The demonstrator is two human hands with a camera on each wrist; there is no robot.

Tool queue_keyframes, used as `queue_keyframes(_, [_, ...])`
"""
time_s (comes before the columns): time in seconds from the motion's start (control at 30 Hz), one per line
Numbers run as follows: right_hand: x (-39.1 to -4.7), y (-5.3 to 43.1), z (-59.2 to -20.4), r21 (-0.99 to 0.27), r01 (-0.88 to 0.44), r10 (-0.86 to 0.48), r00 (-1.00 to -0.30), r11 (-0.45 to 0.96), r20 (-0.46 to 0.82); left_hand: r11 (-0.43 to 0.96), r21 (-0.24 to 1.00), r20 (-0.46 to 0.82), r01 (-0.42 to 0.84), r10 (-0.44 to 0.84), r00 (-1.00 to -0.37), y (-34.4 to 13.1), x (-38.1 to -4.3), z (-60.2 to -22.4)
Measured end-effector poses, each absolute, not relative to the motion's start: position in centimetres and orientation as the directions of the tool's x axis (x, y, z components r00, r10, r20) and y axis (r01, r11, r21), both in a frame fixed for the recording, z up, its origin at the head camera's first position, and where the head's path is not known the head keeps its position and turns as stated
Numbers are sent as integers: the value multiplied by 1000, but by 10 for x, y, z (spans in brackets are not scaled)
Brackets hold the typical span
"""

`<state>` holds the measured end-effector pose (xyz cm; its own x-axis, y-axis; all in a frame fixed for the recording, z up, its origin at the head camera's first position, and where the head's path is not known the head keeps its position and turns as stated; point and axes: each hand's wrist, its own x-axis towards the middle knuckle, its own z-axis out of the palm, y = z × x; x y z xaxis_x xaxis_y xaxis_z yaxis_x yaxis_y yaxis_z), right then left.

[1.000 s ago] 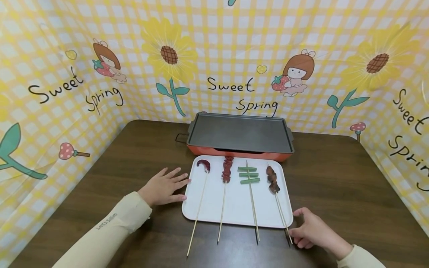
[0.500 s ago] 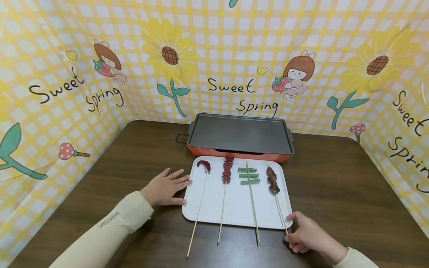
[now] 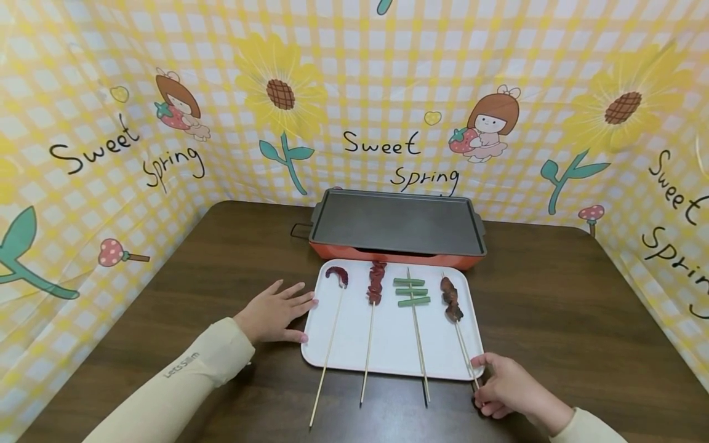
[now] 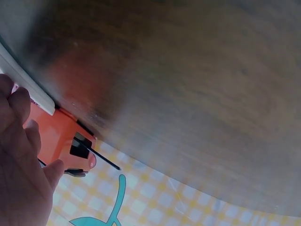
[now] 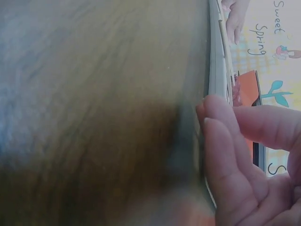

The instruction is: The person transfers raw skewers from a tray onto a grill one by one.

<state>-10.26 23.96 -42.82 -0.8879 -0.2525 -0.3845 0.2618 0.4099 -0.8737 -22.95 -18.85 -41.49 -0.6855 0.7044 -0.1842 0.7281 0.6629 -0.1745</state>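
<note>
On a white tray [image 3: 393,354] lie four-sided rows of food on sticks: a curled dark red tentacle skewer [image 3: 336,277], a red meat skewer [image 3: 375,283], a green vegetable skewer [image 3: 412,292] and a browned meat skewer [image 3: 451,299]. Their stick ends jut past the tray's near edge. My left hand [image 3: 272,314] lies with spread fingers at the tray's left edge, palm side visible in the left wrist view. At the near right corner, my right hand [image 3: 512,386] pinches the lower stick of the browned meat skewer, fingers curled in the right wrist view.
Just behind the tray stands a red-orange electric grill [image 3: 332,251] with a flat dark plate [image 3: 399,221]. A thin black wire handle [image 3: 300,230] sticks out on its left. Yellow checked cloth [image 3: 354,80] walls in the brown wooden table [image 3: 554,295].
My right hand has moved slightly left, its fingers closing in on the browned meat skewer's stick at the tray corner. The left hand and the other skewers stay nearly the same.
</note>
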Motion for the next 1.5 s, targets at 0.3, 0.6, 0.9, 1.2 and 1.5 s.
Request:
queue_keyframes(0.3, [-109, 241, -430, -879, 322, -263, -867, 353, -423, 659, -190, -192, 728, 702, -686, -187, -229, -415])
queue_keyframes(0.6, [-115, 240, -429, -885, 374, -254, -860, 278, -443, 663, -210, -225, 718, 682, -696, -185, -229, -413])
queue_keyframes(0.9, [-117, 241, -430, -899, 368, -284, -858, 239, -427, 640, -232, -216, 732, 700, -681, -185, -228, -412])
queue_keyframes(1.2, [-116, 241, -427, -912, 338, -325, -857, 231, -400, 661, -201, -218, 723, 689, -691, -185, -227, -412])
queue_keyframes(1.5, [-116, 242, -420, -938, 267, -369, -868, 220, -333, 681, -174, -230, 711, 674, -702, -184, -224, -411])
